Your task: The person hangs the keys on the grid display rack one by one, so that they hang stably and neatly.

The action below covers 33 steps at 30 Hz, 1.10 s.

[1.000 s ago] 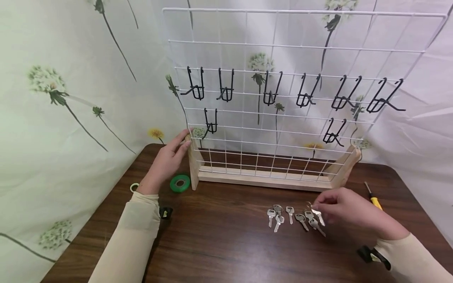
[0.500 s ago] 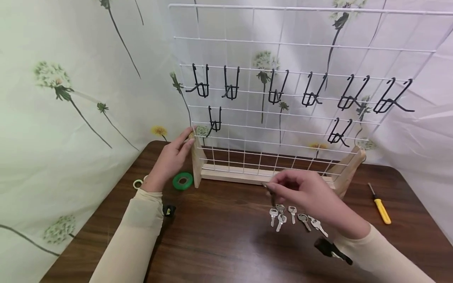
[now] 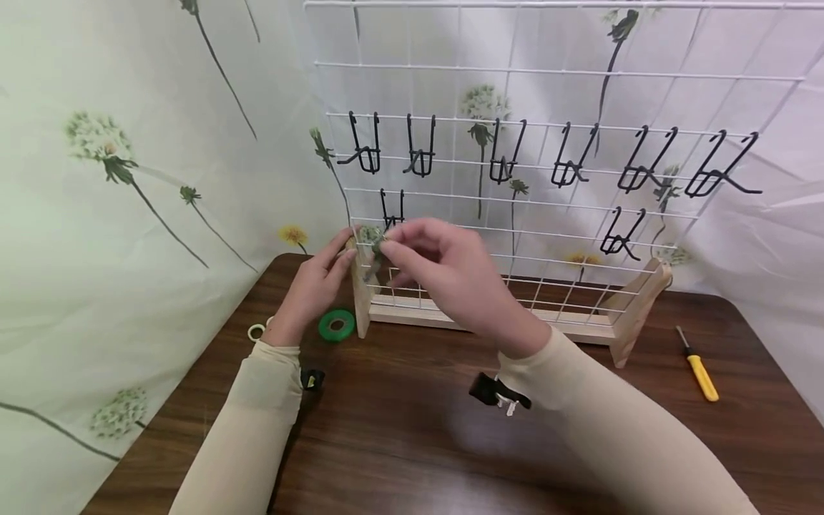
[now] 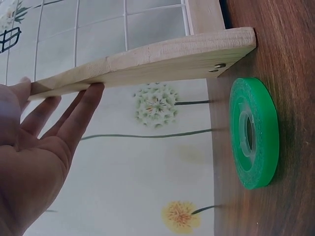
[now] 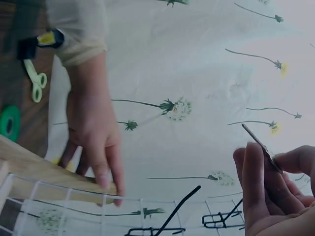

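Standing upright at the back of the counter (image 3: 399,429), the white wire grid rack (image 3: 553,71) serves as the reference for all positions. Its left wooden upright (image 3: 359,300) is steadied by the left hand (image 3: 309,290), fingers straight and flat against the post's outer edge, gripping nothing; the left wrist view confirms fingertips resting on the wood. The right hand (image 3: 444,275) is raised in front of the rack's lower left section, just below the lower left black hook (image 3: 391,211). It pinches a flat metal key (image 5: 261,147) between thumb and forefinger; the right wrist view shows the blade projecting past the fingertips, thin and silver-grey, edge-on. Teeth and head shape cannot be made out. Open wire squares lie to the right of the hand, and the row of black hooks (image 3: 566,161) above hangs bare. A green tape roll (image 3: 336,324) lies flat on the counter just beside the rack's left foot. A yellow-handled screwdriver (image 3: 698,368) lies right of the rack's right foot, well apart from both hands.
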Motion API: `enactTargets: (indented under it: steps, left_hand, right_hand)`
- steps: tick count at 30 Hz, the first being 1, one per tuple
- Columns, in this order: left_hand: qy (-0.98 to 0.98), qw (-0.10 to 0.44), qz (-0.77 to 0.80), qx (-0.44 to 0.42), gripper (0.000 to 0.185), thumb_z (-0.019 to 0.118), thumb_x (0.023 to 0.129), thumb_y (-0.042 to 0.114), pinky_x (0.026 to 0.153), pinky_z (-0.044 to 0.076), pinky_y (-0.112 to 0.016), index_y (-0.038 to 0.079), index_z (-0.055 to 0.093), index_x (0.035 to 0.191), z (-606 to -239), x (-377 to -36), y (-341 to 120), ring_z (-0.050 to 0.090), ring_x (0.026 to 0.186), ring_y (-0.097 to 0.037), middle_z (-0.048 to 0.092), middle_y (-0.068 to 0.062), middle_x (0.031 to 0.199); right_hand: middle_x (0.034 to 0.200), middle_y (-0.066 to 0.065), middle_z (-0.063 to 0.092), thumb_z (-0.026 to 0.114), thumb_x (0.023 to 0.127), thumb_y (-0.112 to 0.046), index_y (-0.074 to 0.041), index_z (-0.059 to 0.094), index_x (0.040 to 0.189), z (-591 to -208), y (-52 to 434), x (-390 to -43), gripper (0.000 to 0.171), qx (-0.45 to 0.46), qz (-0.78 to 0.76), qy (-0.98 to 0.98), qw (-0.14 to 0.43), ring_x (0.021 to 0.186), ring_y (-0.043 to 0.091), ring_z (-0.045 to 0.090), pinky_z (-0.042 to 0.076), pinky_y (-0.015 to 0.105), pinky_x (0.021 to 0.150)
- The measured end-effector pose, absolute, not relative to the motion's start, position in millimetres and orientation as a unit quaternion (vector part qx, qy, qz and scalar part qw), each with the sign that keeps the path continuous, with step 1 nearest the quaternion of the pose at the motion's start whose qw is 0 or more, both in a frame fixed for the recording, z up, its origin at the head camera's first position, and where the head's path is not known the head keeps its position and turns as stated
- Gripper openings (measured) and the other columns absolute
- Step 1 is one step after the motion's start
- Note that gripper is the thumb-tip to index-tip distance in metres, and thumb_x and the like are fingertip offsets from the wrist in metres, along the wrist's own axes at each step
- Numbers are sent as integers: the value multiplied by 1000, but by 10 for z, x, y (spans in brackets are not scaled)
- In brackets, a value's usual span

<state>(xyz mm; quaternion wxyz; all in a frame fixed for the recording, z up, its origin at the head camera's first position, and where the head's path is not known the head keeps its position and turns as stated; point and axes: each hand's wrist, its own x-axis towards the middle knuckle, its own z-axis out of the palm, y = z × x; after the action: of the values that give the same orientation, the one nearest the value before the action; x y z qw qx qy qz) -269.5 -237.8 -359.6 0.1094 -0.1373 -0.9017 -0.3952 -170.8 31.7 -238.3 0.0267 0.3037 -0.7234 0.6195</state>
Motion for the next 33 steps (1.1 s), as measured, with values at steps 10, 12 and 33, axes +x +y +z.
enactTargets:
  steps: [10,12,33]
  left_hand:
    - [-903,99,-400,-126,56,44,116,44,110,51,-64,34,32,170,-3596,-2668,-2391,69,120,-43,63,-26,147]
    - [-903,99,-399,-125,57,44,115,44,113,50,-65,34,32,170,-3597,-2665,-2395,68,126,-42,60,-23,154]
    - [-907,111,-388,-120,58,43,115,48,110,52,-65,34,32,170,-3582,-2675,-2373,71,121,-43,64,-24,150]
  right_hand:
    - [113,17,81,66,107,-11,0,72,113,-2162,-133,-1890,14,327,678,-654,70,97,17,78,66,36,87]
    - [114,19,81,66,107,-10,2,72,114,-2155,-213,-1899,15,318,696,-639,76,98,18,79,66,35,88]
    - [121,19,80,64,109,-16,1,69,126,-2229,-332,-2167,24,205,729,-651,49,104,30,80,66,30,88]
